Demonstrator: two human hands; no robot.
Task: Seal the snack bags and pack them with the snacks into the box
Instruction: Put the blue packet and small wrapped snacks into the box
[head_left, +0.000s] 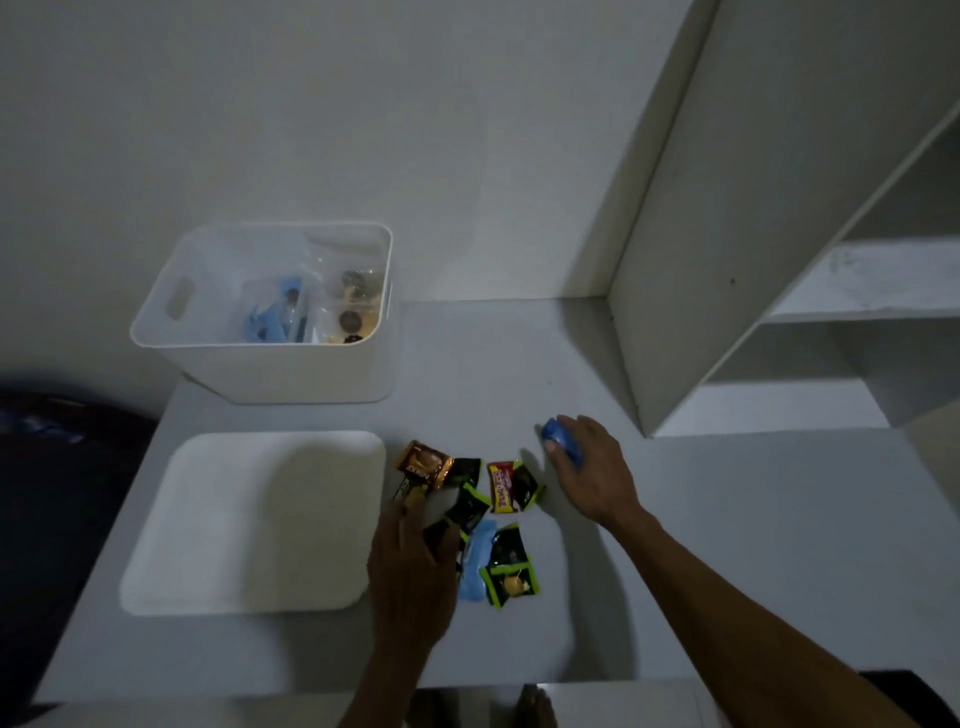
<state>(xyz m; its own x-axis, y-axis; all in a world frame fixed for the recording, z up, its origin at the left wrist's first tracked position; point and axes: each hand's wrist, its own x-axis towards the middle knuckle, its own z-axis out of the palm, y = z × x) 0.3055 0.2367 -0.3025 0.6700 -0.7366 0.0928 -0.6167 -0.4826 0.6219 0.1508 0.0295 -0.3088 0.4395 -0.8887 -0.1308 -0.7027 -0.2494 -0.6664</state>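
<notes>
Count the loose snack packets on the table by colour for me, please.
Brown-orange packet: 1
Red-and-yellow packet: 1
Black-and-green packets: 5 in plain view
Dark packet at the left hand fingers: 1
Total: 8, though overlaps and the hand may hide more. The blue object in the right hand is not counted.

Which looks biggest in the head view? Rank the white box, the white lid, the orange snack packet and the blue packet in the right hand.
1. white lid, though it lies nearer the camera than the box
2. white box
3. orange snack packet and blue packet: unsure, since the right hand hides part of the blue one
</notes>
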